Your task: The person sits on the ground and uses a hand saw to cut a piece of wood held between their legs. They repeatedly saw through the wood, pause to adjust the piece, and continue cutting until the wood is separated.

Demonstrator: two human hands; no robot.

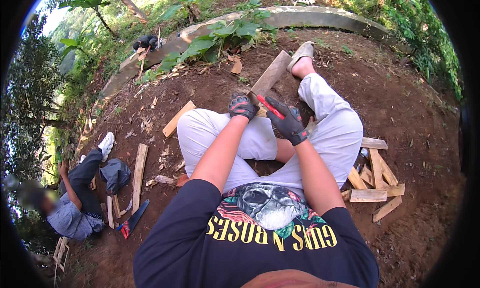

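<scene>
A long wooden plank point(272, 74) slopes away in front of me, its far end beside my sandalled foot and its near end at my hands. My left hand point(243, 107), in a black and grey glove with red marks, is closed around the near end of this plank. In a matching glove, my right hand point(290, 122) grips a red-handled tool point(270, 107) lying close against the plank. The working end of that tool is too small and partly hidden, so its kind cannot be told. Both hands are between my bent knees.
Several cut wood pieces point(375, 178) lie piled at my right. A short board point(179, 119) is by my left knee, and a longer board point(140, 178) farther left. Near a seated person point(75, 208) lies a handsaw point(134, 219). A low concrete curb point(320, 17) runs behind leafy plants point(220, 40).
</scene>
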